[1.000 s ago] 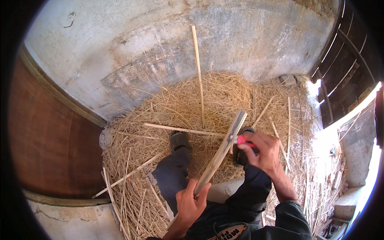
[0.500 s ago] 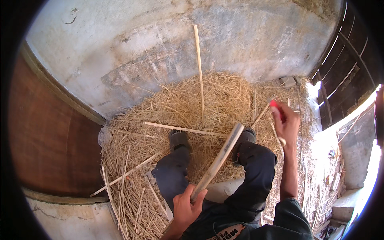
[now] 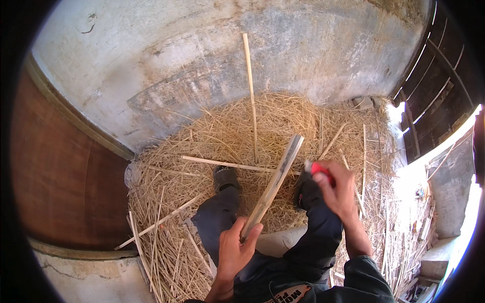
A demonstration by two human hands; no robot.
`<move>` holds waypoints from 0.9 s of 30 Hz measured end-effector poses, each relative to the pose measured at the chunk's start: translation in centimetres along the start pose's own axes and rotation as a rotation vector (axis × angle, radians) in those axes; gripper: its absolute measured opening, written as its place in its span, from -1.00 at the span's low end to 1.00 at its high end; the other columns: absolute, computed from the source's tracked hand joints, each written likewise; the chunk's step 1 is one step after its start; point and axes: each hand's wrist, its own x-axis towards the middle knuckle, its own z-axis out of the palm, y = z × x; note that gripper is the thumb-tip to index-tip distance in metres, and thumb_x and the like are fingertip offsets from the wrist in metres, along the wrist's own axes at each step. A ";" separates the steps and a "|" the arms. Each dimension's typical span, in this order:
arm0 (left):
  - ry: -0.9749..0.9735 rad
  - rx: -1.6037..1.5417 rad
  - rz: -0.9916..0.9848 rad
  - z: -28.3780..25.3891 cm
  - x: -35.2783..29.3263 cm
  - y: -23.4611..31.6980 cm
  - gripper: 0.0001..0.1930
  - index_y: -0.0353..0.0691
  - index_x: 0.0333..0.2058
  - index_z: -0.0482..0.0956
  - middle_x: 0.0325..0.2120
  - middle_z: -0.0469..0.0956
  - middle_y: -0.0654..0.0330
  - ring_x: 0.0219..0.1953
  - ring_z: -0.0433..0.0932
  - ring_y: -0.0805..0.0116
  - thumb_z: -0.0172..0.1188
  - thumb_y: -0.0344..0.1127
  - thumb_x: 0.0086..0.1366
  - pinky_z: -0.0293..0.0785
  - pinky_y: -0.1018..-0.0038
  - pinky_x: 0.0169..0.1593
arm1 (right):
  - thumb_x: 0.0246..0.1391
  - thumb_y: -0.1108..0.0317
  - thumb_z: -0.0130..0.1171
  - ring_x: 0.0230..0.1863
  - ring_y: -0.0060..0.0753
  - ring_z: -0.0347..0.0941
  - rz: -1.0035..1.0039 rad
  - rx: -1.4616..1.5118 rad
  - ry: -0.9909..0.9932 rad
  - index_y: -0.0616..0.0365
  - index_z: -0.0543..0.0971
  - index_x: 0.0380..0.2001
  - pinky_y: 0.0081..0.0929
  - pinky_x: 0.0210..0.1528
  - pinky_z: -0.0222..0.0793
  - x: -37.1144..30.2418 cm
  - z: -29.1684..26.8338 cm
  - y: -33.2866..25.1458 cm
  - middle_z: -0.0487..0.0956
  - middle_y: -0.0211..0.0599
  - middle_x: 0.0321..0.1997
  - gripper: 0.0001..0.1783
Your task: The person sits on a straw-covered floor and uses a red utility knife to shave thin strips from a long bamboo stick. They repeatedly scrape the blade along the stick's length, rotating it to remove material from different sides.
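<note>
My left hand (image 3: 236, 250) is closed round the lower end of a split wooden stick (image 3: 273, 190), pale with dark streaks on its face. The stick slants up and to the right between my legs. My right hand (image 3: 338, 191) grips a small red-handled knife (image 3: 320, 170); its greyish tip is smeared by motion and points left. A gap separates the knife from the upper part of the stick. Below the stick, a pale seat edge (image 3: 277, 243) shows between my thighs.
Straw and shavings (image 3: 217, 134) cover the floor. One thin strip (image 3: 250, 91) leans against the stained wall (image 3: 313, 60); another strip (image 3: 222, 162) lies across by my shoes. More strips (image 3: 166, 267) pile at the left, beside a brown door panel (image 3: 70, 177). Dark slats (image 3: 439, 76) stand at right.
My right hand has come left and down with the knife, from beyond my right shoe to near the stick. The stick's upper end has tipped slightly left and up in my left hand.
</note>
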 end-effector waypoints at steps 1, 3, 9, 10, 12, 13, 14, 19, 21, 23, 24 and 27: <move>-0.001 -0.012 0.003 0.1 0.1 0.1 -0.78 -0.36 -0.17 0.68 -0.64 0.45 0.30 -0.58 0.29 0.66 0.36 -0.27 0.53 0.18 0.51 -0.50 | 0.22 0.26 0.50 -0.34 -0.20 0.72 -0.073 0.057 -0.017 0.18 0.74 -0.09 -0.35 -0.35 0.58 -0.7 0.5 0.0 0.76 -0.16 -0.23 -0.72; -0.003 -0.037 0.010 0.3 0.2 0.3 -0.78 -0.37 -0.17 0.68 -0.64 0.45 0.30 -0.58 0.28 0.67 0.35 -0.28 0.53 0.17 0.52 -0.51 | 0.18 0.18 0.54 -0.46 -0.25 0.65 -0.208 -0.039 -0.059 0.11 0.75 -0.10 -0.37 -0.45 0.53 -1.6 1.1 0.3 0.70 -0.32 -0.31 -0.68; 0.004 0.046 0.053 0.3 0.1 0.2 -0.77 -0.34 -0.16 0.68 -0.62 0.57 0.06 -0.63 0.58 0.28 0.35 -0.24 0.52 0.41 0.38 -0.49 | 0.14 0.08 0.56 -0.52 -0.33 0.59 -0.297 -0.180 -0.112 0.00 0.76 -0.13 -0.37 -0.49 0.49 -2.4 2.3 -0.4 0.62 -0.47 -0.39 -0.66; 0.013 0.057 0.069 0.4 0.2 0.2 -0.78 -0.33 -0.17 0.67 -0.62 0.57 0.05 -0.63 0.58 0.24 0.35 -0.25 0.52 0.41 0.36 -0.49 | 0.14 0.08 0.56 -0.53 -0.34 0.58 -0.315 -0.175 -0.109 -0.01 0.76 -0.13 -0.38 -0.49 0.49 -2.4 2.4 -0.4 0.61 -0.48 -0.39 -0.67; 0.032 0.080 0.101 0.8 0.2 0.2 -0.78 -0.33 -0.18 0.66 -0.62 0.57 0.02 -0.64 0.59 0.17 0.36 -0.25 0.52 0.42 0.33 -0.50 | 0.13 0.07 0.56 -0.54 -0.37 0.57 -0.350 -0.165 -0.102 -0.03 0.76 -0.13 -0.40 -0.50 0.48 -2.4 2.7 -0.5 0.61 -0.51 -0.40 -0.67; 0.042 0.069 0.114 0.9 0.2 0.3 -0.79 -0.34 -0.19 0.67 -0.64 0.52 0.09 -0.63 0.51 0.31 0.35 -0.27 0.52 0.36 0.38 -0.51 | 0.13 0.07 0.57 -0.54 -0.37 0.57 -0.351 -0.169 -0.096 -0.03 0.76 -0.13 -0.40 -0.50 0.47 -2.4 2.8 -0.6 0.60 -0.51 -0.40 -0.67; 0.051 0.059 0.127 1.1 0.2 0.4 -0.80 -0.35 -0.19 0.67 -0.65 0.47 0.17 -0.63 0.42 0.46 0.34 -0.29 0.53 0.30 0.44 -0.51 | 0.12 0.07 0.57 -0.55 -0.38 0.56 -0.352 -0.174 -0.090 -0.03 0.76 -0.14 -0.41 -0.51 0.47 -2.5 2.9 -0.6 0.60 -0.52 -0.41 -0.66; 0.069 0.022 0.125 1.3 0.0 1.2 -0.79 -0.36 -0.23 0.65 -0.67 0.41 0.21 -0.64 0.33 0.58 0.33 -0.30 0.53 0.24 0.47 -0.53 | 0.08 0.06 0.59 -0.57 -0.40 0.54 -0.364 -0.222 -0.068 -0.03 0.76 -0.14 -0.43 -0.52 0.44 -2.5 2.7 -0.9 0.59 -0.54 -0.43 -0.64; 0.074 0.021 0.123 1.4 0.0 1.3 -0.79 -0.36 -0.23 0.65 -0.67 0.41 0.21 -0.64 0.33 0.58 0.33 -0.30 0.53 0.24 0.47 -0.53 | 0.07 0.06 0.59 -0.58 -0.41 0.54 -0.372 -0.235 -0.056 -0.03 0.76 -0.14 -0.44 -0.53 0.43 -2.4 2.6 -1.0 0.58 -0.54 -0.44 -0.64; 0.067 0.021 0.120 1.3 0.0 1.4 -0.79 -0.36 -0.23 0.65 -0.67 0.40 0.20 -0.64 0.33 0.56 0.32 -0.29 0.53 0.24 0.46 -0.53 | 0.06 0.06 0.59 -0.59 -0.41 0.52 -0.379 -0.250 -0.046 -0.04 0.76 -0.15 -0.44 -0.54 0.42 -2.5 2.5 -0.9 0.57 -0.54 -0.45 -0.64; 0.064 0.022 0.118 1.3 0.0 1.4 -0.78 -0.36 -0.23 0.65 -0.67 0.40 0.20 -0.65 0.33 0.55 0.32 -0.29 0.54 0.25 0.45 -0.53 | 0.06 0.06 0.59 -0.60 -0.41 0.51 -0.382 -0.257 -0.041 -0.04 0.76 -0.15 -0.44 -0.54 0.41 -2.5 2.5 -0.9 0.57 -0.55 -0.45 -0.64; 0.074 0.035 0.144 1.3 -0.1 1.4 -0.77 -0.36 -0.24 0.64 -0.67 0.39 0.19 -0.65 0.34 0.54 0.31 -0.28 0.54 0.24 0.45 -0.53 | 0.06 0.06 0.60 -0.61 -0.42 0.49 -0.384 -0.268 -0.030 -0.04 0.77 -0.15 -0.43 -0.55 0.39 -2.4 2.4 -1.2 0.56 -0.55 -0.46 -0.64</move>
